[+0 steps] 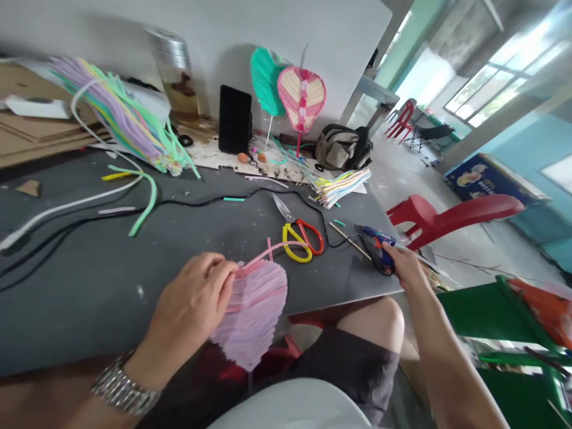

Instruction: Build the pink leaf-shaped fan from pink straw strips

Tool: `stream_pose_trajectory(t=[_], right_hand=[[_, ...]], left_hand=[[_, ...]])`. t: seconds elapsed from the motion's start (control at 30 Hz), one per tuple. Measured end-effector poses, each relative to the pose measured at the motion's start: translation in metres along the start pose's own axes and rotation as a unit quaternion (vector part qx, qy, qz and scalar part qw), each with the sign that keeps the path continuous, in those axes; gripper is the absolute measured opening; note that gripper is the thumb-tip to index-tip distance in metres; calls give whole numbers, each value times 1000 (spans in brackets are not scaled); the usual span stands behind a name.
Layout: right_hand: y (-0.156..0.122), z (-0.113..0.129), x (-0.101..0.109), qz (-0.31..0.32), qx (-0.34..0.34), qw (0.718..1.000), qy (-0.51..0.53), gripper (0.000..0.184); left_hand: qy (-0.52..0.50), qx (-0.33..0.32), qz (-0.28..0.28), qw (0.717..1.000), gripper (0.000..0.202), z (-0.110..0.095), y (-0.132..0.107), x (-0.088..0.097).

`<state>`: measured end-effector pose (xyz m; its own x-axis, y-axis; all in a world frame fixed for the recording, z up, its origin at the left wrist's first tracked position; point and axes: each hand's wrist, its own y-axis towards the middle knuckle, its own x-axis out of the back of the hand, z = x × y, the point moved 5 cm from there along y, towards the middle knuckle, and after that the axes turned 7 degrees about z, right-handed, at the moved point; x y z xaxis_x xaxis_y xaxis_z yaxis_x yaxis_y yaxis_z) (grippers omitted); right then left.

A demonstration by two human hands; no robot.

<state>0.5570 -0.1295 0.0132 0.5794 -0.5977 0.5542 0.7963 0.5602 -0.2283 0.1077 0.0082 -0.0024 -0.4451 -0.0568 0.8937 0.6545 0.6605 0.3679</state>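
My left hand (196,298), with a metal watch on the wrist, pinches a pink strip (277,245) against the upper edge of a lilac and pink leaf-shaped fan (254,316). The fan hangs partly over the table's front edge, and the strip's free end reaches toward the scissors. At the table's right end my right hand (401,262) is closed around a blue hot glue gun (379,238), its nozzle pointing up and left. Scissors (297,232) with one yellow and one red handle lie between the hands. A thin wooden stick (351,239) rests beside the glue gun.
A black cable (201,201) crosses the grey table (187,238). Behind stand a bundle of coloured strips (129,125), a jar (176,77), a phone (235,119), two finished fans (301,98) and a bag (343,146). A red chair (456,215) stands to the right.
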Motion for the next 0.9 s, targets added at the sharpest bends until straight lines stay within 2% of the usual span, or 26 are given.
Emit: stream_pose_trajectory(t=[0.07,0.1,0.13,0.17,0.2,0.27,0.3,0.37,0.43,0.53,0.77,0.9], right_hand=[[-13,7,9,-43,26,996,-77,41],[-23,17,9,-88,73,983,-147,38],[-38,31,4,-141,155,955,-212,35],[-54,46,-10,-157,250,922,-250,33],[-72,58,-31,-133,337,897,-251,29],[-110,80,-86,-23,481,850,-215,19],[-127,88,-117,49,532,818,-214,17],[-157,100,-170,129,608,756,-205,20],[-170,106,-207,172,645,713,-213,25],[-167,106,-231,189,649,695,-245,27],[-162,105,-229,184,653,679,-280,30],[-165,107,-233,178,665,661,-299,29]], left_hand=[[-4,7,3,1000,17,-2,0,2],[-6,12,9,1000,17,-4,1,3],[-7,16,15,1000,17,-5,1,4],[-6,22,22,1000,17,-5,1,4],[-6,27,26,999,17,-5,1,4],[-8,37,32,999,16,-5,1,4],[-12,40,37,998,16,-5,1,3],[-25,44,46,998,16,-5,1,3],[-34,47,57,997,15,-5,1,3],[-34,54,65,996,14,-6,0,3],[-42,61,70,995,17,-6,0,3],[-42,60,75,995,17,-6,1,3]])
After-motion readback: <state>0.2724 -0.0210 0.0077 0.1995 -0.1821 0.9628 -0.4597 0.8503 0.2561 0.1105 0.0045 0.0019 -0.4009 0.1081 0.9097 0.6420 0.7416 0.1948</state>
